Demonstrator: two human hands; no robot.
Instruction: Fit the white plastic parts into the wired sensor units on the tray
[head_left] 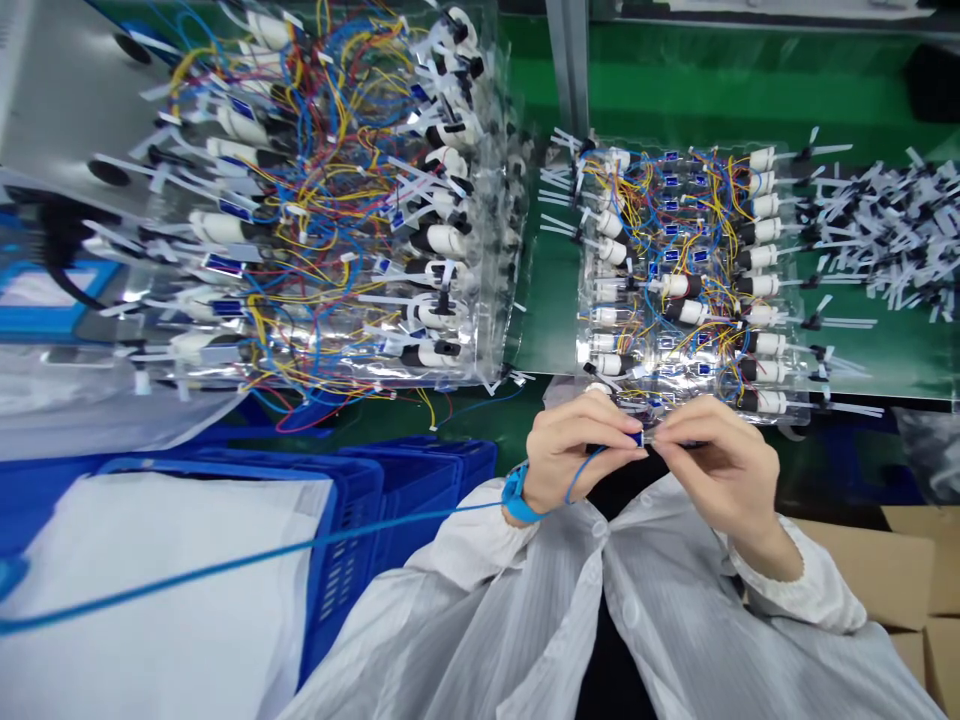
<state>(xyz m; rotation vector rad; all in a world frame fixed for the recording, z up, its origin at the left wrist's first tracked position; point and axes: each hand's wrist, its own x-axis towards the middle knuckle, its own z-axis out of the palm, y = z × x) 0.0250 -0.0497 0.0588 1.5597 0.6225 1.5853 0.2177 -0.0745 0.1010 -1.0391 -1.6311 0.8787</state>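
Note:
Close to my body, my left hand (581, 445) pinches a small blue piece with a pale end (636, 438) between thumb and fingers. A blue wristband (519, 496) with a cord (315, 540) is on that wrist. Facing it, my right hand (724, 465) has thumb and fingertips pressed together at the pale end; what they hold is too small to make out. Just beyond both hands lies a clear tray (796, 265) with rows of white and black cylindrical parts, small blue pieces and coloured wires.
On the left, stacked clear trays (487, 340) hold similar wired parts. A heap of white-and-black strip pieces (892, 230) lies on the green table (705, 85) at the right. Blue crates (420, 500) stand at lower left, cardboard boxes (862, 570) at lower right. A metal post (568, 70) rises behind.

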